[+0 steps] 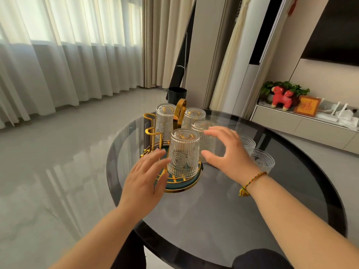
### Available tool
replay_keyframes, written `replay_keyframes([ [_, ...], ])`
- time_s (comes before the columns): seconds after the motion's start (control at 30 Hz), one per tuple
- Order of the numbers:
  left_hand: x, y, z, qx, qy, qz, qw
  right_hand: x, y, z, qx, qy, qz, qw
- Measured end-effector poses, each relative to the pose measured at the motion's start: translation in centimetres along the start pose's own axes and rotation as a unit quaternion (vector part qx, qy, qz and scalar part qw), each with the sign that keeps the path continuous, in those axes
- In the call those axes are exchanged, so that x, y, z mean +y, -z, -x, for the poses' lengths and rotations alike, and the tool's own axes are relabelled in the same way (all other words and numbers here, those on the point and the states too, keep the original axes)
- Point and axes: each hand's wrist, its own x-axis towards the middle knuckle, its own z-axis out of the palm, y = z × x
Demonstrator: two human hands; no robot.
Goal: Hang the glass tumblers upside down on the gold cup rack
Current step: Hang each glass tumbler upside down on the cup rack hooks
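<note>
The gold cup rack (179, 111) with a dark green round base stands at the far left of the round glass table (213, 210). Several ribbed glass tumblers hang upside down on its pegs; the nearest tumbler (184, 152) sits between my hands. Two gold pegs (153, 133) on the left side are bare. My left hand (145, 177) is open, fingertips just left of the nearest tumbler. My right hand (227, 150) is open on its right, fingers spread, not gripping. Two tumblers stand upright on the table behind my right hand, one (246, 141) farther and one (262, 160) nearer.
A black cylindrical bin (177, 96) stands on the floor behind the rack. A low cabinet at the right carries a red toy animal (281, 99), a plant and a framed picture (307, 108). Curtains line the left wall. The grey floor lies beyond the table's left edge.
</note>
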Motion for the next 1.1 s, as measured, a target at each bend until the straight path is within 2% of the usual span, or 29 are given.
replay_keyframes([
  [0.2, 2.0, -2.9, 3.5, -0.051, -0.024, 0.039, 0.998, 5.3, 0.2, 5.7, 0.116, -0.102, 0.019, 0.988],
  [0.33, 3.3, -5.8, 4.1, -0.171, -0.028, 0.009, 0.985, 8.3, -0.2, 8.2, 0.183, -0.246, -0.013, 0.952],
  [0.43, 3.7, -8.0, 4.1, -0.245, 0.001, 0.0, 0.97, 10.0, -0.4, 9.0, 0.201, -0.297, -0.017, 0.933],
  [0.53, 3.3, -9.2, 3.6, -0.251, 0.025, -0.018, 0.967, 11.4, -0.6, 9.4, 0.203, -0.311, -0.004, 0.929],
  [0.63, 2.9, -9.8, 3.3, -0.267, 0.063, -0.031, 0.961, 13.0, -1.1, 9.0, 0.172, -0.364, -0.032, 0.915],
  [0.77, 2.6, -10.3, 3.5, -0.28, 0.067, -0.038, 0.957, 14.2, -2.0, 7.8, 0.153, -0.423, -0.076, 0.89],
  [1.1, 2.3, -10.4, 3.5, -0.269, 0.067, -0.028, 0.961, 15.5, -3.2, 6.4, 0.196, -0.438, -0.101, 0.871],
])
